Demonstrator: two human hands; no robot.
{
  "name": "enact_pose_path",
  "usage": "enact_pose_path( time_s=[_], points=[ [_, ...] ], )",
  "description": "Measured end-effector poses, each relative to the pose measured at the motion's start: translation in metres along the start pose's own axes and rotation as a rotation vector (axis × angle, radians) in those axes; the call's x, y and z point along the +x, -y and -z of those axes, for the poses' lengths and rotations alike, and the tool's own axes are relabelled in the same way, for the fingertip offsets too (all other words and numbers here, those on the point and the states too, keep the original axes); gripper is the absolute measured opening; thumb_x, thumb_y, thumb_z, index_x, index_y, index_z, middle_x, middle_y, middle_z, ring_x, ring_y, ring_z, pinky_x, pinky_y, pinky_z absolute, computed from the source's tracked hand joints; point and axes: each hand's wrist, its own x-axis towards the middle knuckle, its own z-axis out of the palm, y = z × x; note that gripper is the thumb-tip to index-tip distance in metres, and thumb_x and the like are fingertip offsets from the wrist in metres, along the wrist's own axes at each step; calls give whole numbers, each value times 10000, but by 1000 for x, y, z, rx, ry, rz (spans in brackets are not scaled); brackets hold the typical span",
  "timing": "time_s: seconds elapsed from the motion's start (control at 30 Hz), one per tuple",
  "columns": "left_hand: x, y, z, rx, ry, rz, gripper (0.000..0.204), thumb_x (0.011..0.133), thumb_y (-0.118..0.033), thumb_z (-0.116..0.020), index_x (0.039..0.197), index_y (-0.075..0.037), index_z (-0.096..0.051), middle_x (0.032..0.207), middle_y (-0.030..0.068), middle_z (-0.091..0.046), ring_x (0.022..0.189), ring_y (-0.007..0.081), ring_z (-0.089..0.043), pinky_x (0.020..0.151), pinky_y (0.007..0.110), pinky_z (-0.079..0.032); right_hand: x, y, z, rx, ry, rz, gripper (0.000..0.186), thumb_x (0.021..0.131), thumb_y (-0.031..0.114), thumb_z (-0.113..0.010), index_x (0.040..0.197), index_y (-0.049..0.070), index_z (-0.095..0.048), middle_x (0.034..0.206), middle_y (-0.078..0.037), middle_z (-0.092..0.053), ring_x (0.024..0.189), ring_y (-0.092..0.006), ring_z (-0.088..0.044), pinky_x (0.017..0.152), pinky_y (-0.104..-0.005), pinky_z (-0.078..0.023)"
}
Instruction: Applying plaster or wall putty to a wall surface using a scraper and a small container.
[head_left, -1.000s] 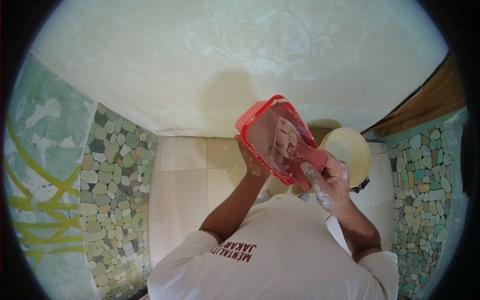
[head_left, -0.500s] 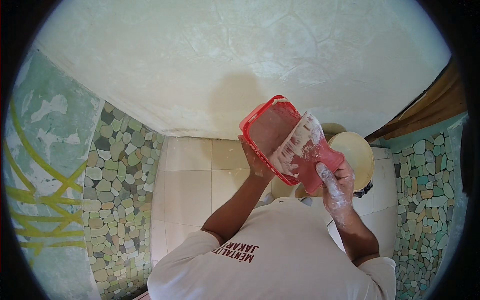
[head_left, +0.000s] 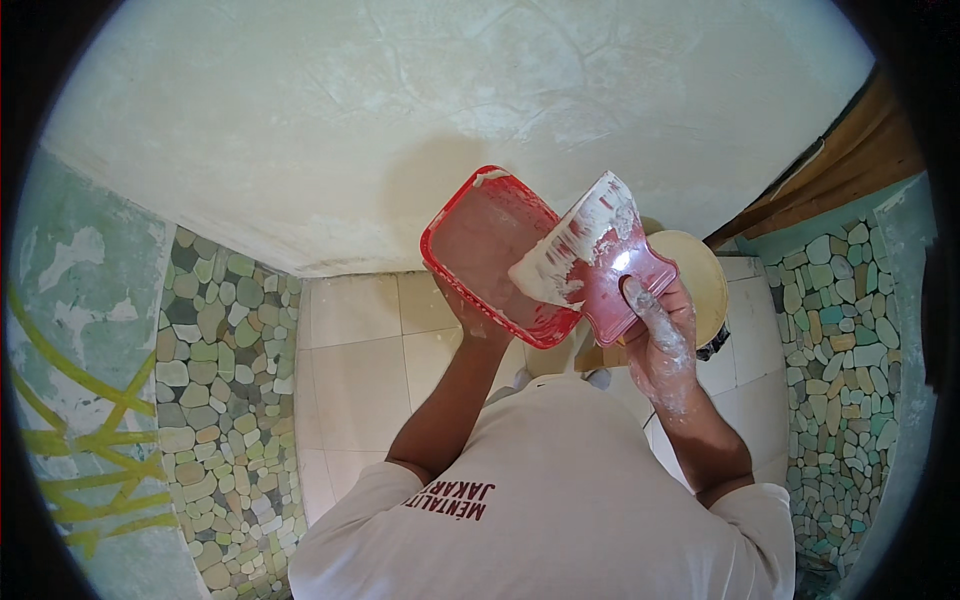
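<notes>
A red plastic tub [head_left: 490,240], its inside coated with pale filler paste, rests tilted on my left hand [head_left: 470,312]. That hand supports it from below and its side, with most of the fingers hidden behind the tub. My right hand [head_left: 662,335], smeared with white paste, is closed on the grip of a wide pink putty spreader [head_left: 608,262]. White filler covers the spreader's broad edge, one corner of which overlaps the tub's right rim.
Ahead stands a pale, patchy plastered wall [head_left: 350,120]. Behind my right hand is a round cream bucket [head_left: 698,285] on the tiled floor [head_left: 350,370]. Pebble mosaic strips [head_left: 220,400] flank both sides, and a brown wooden panel [head_left: 860,170] is at the right.
The tub has shifted left and turned its inside more toward view. The spreader has risen slightly and moved partly out from the tub, opening a gap between its grip and the tub.
</notes>
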Motion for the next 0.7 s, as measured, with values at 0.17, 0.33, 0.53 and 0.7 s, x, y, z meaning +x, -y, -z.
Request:
enact_pose_path(
  time_s=[0.17,0.33,0.53,0.7],
  points=[
    [-2,5,9,134,1,-56,812,842,-539,-602,1435,-125,-235,1414,105,-340,1287,298,-377,1053,485,-357,-1,1,0,-22,19,18,301,892,42,-624,1180,9,-544,1105,-73,-634,1011,-130,-595,883,-285,-481],
    [1,3,1,4,-11,-16,839,825,-573,-596,1444,-154,-215,1437,102,-305,1310,307,-345,1061,504,-346,-8,-2,-1,-440,60,190,315,891,52,-637,1183,-15,-540,1069,-57,-632,964,-96,-573,862,-257,-464],
    [10,-9,-6,18,84,-36,843,832,-615,-563,1448,-159,-212,1447,101,-287,1317,312,-334,1060,510,-344,-6,-5,-7,-394,165,42,287,884,49,-643,1153,-12,-565,1047,-54,-638,954,-88,-570,859,-249,-452],
    [13,-12,-9,-49,-26,101,842,841,-655,-503,1450,-151,-212,1445,99,-293,1315,302,-336,1061,503,-339,-3,-13,-1,-210,100,-56,305,889,51,-619,1177,5,-530,1092,-74,-627,988,-127,-593,887,-284,-470]
  ],
)
